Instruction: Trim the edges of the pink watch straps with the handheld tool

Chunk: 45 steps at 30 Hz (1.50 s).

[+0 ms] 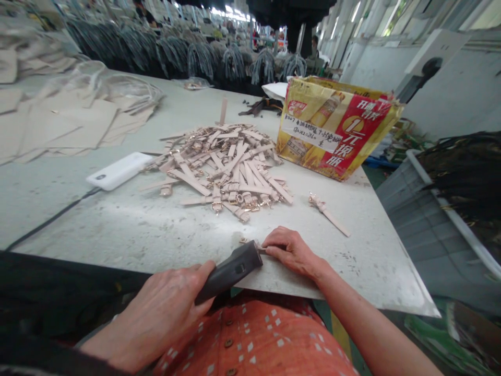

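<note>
My left hand (164, 300) is wrapped around a black handheld tool (230, 269), whose blunt end points up and to the right. Just beyond that end, my right hand (291, 251) pinches a small beige buckle strap (245, 241) close to the table edge. The tool hides much of this strap, and whether the two touch I cannot tell. Farther back lies a heap of similar beige straps (230, 167) with gold-coloured buckles. One single strap (329, 215) rests apart from the heap, to the right of it.
A yellow and red cardboard box (313, 149) stands behind on the right. On the left are a white power bank (121, 169) with a black cable (50, 222) and flat beige pieces (70, 115). A grey bin (438, 224) stands past the table's right edge.
</note>
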{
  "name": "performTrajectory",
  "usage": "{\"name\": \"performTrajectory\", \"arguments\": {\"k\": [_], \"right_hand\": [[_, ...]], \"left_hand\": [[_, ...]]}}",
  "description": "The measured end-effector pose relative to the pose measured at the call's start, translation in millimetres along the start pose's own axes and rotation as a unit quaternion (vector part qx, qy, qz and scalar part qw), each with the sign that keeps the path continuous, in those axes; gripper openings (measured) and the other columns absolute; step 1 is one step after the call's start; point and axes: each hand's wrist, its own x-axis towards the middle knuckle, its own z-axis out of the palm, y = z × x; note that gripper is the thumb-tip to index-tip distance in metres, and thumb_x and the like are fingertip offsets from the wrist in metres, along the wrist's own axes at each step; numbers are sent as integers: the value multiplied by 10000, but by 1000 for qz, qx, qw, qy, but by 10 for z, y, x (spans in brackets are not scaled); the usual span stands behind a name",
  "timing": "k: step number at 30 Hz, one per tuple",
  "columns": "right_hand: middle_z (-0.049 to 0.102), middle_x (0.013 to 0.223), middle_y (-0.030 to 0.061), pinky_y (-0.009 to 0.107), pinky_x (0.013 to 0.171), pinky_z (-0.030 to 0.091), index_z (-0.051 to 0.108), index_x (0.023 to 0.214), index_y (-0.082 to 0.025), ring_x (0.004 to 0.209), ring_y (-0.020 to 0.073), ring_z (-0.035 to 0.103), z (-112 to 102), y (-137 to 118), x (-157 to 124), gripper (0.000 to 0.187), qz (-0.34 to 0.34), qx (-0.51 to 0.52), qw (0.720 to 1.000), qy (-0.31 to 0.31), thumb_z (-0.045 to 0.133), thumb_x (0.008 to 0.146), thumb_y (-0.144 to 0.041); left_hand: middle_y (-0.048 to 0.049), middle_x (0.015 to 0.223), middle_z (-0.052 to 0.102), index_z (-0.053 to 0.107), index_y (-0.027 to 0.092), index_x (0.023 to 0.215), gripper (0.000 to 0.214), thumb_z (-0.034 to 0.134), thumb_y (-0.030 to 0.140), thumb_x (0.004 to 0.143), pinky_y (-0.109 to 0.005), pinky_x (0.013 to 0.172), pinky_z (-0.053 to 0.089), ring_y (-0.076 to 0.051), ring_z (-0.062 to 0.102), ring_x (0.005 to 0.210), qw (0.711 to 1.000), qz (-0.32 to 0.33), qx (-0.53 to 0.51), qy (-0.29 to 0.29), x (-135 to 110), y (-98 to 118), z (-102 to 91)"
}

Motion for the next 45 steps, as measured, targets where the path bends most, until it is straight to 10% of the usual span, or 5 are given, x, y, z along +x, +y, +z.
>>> {"name": "performTrajectory", "arguments": {"k": [45], "right_hand": [[815, 970, 44, 365, 927, 589, 808, 917, -238, 951, 236, 739, 94, -20, -15, 273, -19, -34, 999, 28, 738, 796, -3]], "left_hand": [[-96, 1078, 926, 820, 276, 1085, 341, 566, 444, 932, -408, 866, 578, -358, 880, 1045, 997, 14, -72, 3, 129, -353, -98]]}}
